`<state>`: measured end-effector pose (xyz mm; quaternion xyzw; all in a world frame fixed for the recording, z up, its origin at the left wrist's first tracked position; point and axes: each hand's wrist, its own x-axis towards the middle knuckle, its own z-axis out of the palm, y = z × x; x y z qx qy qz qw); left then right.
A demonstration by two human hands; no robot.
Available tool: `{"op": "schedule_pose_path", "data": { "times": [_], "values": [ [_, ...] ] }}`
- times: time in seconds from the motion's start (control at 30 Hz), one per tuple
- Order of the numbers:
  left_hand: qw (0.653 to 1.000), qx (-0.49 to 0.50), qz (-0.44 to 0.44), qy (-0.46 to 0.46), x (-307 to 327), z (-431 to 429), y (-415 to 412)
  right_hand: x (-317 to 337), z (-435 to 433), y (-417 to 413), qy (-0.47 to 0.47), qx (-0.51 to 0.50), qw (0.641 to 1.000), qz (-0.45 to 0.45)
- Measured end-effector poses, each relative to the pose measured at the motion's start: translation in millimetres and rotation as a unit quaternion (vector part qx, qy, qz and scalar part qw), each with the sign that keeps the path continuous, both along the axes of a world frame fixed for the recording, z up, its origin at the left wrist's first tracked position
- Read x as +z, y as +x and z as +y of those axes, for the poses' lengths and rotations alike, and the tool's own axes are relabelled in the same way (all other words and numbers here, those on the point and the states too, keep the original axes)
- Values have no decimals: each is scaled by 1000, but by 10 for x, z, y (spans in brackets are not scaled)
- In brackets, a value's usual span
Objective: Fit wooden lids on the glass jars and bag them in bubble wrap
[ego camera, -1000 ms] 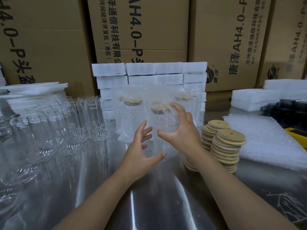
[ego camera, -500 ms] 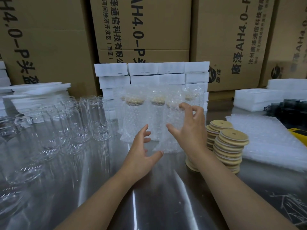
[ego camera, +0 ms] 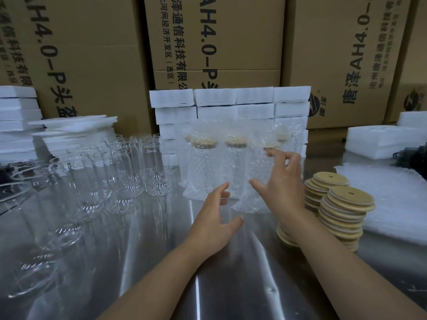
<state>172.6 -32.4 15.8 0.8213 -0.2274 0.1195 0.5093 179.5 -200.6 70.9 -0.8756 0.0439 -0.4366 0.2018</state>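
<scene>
Three bubble-wrapped jars with wooden lids stand in a row in front of the foam wall; the rightmost bagged jar (ego camera: 255,167) stands on the steel table (ego camera: 157,262). My right hand (ego camera: 282,188) is spread beside it, thumb and fingertips close to the wrap with no firm grip visible. My left hand (ego camera: 215,220) hovers open over the table just in front of the other bagged jars (ego camera: 203,172). Several bare glass jars (ego camera: 152,167) crowd the left. Two stacks of wooden lids (ego camera: 344,211) stand right of my right wrist.
A pile of bubble-wrap bags (ego camera: 397,204) lies at the right. White foam blocks (ego camera: 231,100) are stacked behind the jars, more foam (ego camera: 69,128) at the far left and right. Cardboard boxes (ego camera: 219,42) wall off the back.
My right hand carried the bagged jar back and to the right, set it down beside the other wrapped jars, and its fingers have loosened. My left hand stayed open, drifting slightly forward.
</scene>
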Motion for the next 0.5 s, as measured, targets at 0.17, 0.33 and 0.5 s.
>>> {"op": "schedule_pose_path", "data": {
  "times": [0.17, 0.33, 0.5],
  "values": [
    [1000, 24, -16, 6, -16, 22, 29, 2, 17, 10, -18, -7, 1000, -7],
    [999, 28, -34, 27, -52, 33, 77, -20, 42, 36, -48, -7, 999, -8],
    [998, 17, -33, 42, -72, 11, 77, -19, 69, -20, -52, -18, 998, -1]
  ]
}}
